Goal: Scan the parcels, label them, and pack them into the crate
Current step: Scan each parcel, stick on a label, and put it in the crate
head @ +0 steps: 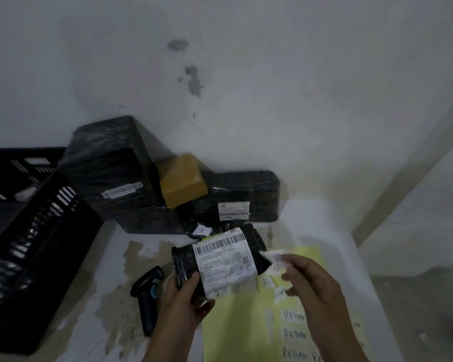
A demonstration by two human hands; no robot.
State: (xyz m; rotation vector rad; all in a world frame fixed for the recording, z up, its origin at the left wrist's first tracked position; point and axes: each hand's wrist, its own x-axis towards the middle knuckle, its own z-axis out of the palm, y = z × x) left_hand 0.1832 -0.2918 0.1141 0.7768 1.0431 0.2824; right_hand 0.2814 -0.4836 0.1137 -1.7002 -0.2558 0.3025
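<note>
On my feed the left hand [183,296] grips the small black parcel [183,259] by its lower left end, thumb curled over the front, holding it up above the middle of the bench [324,231]. A white shipping label [225,262] with a barcode covers most of the parcel's face; the fine print is too blurred for me to read.

The right hand [309,280] pinches a small white sticker [272,256] just beside the parcel's right end. Blur keeps me from telling whether the sticker touches the wrapping, or what it says.

Below the hands a yellow sheet [230,327] lies toward the bench's front edge, cut off by the bottom of the frame. Its handwritten RETURN stickers [294,316] are partly hidden behind the right wrist.

The black scanner [148,291] lies on the bench just left of the left hand, its handle partly covered by that forearm. The black crate [29,231] stands at the bench's left side, cropped by the frame, its inside too dark to see.

Along the back edge, against the wall [272,87], I count 3 more: a large black parcel [110,173], a brown parcel [182,180] wedged beside it, and a flat black parcel [246,186] bearing a small label.
</note>
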